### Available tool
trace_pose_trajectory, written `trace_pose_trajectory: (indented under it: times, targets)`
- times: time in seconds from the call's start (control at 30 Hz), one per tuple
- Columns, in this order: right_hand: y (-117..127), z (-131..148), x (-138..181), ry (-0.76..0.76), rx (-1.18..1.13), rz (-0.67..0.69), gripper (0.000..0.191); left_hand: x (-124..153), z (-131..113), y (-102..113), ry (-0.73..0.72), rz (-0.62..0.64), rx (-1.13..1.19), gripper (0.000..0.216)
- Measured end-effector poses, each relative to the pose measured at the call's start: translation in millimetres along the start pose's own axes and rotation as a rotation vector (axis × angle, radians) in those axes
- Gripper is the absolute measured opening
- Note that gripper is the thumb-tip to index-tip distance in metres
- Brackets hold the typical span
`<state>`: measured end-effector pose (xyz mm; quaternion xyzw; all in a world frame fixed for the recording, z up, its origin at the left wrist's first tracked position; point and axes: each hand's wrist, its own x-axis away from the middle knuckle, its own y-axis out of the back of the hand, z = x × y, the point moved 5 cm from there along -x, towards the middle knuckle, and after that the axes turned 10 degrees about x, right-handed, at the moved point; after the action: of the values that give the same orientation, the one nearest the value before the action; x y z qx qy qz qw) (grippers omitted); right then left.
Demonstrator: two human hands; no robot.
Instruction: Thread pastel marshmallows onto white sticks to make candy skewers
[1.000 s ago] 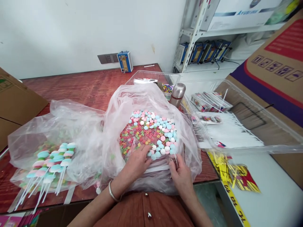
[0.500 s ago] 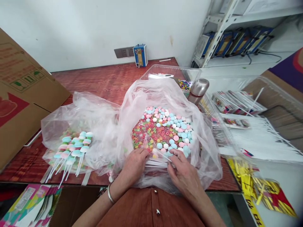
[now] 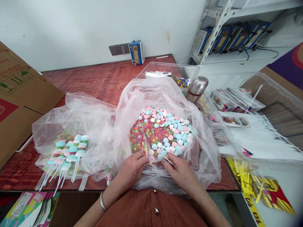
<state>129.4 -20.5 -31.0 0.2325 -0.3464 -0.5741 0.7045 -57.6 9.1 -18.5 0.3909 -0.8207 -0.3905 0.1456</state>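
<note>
A large clear plastic bag (image 3: 201,148) in front of me holds several pastel round candies (image 3: 176,130) and small coloured ring candies (image 3: 155,132). My left hand (image 3: 131,170) rests at the bag's near edge, fingers curled and pinching a small pink candy by the rings. My right hand (image 3: 181,173) pinches a thin white stick (image 3: 168,160) beside it, over a bunch of white sticks. The two hands nearly touch. A second clear bag (image 3: 71,119) to the left holds finished candy skewers (image 3: 68,151) on white sticks.
The red wooden table (image 3: 94,78) carries cardboard boxes (image 3: 16,97) at left, a steel flask (image 3: 196,90) and a clear tub (image 3: 165,67) behind the bag. A clear tray of white sticks (image 3: 255,138) and yellow wrappers (image 3: 255,186) lie right. Metal shelving (image 3: 220,22) stands at back right.
My right hand has moved left from the bag's right edge to meet the left hand and now pinches a white stick. The view has shifted left and down.
</note>
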Motion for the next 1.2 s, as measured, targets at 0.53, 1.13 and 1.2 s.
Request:
trace_pose_trajectory:
  times: [0.53, 1.13, 1.2]
  targets:
    - [24, 0, -10, 0.046, -0.372, -0.373, 0.016, 3, 26, 15, 0.273, -0.232, 0.352, 0.016]
    - [17, -27, 20, -0.058, 0.179, -0.195, 0.029, 8, 0, 4, 0.173, 0.169, -0.035, 0.005]
    - [33, -14, 20, -0.045, 0.160, -0.356, 0.043, 8, -5, 3, 0.166, 0.134, -0.005, 0.024]
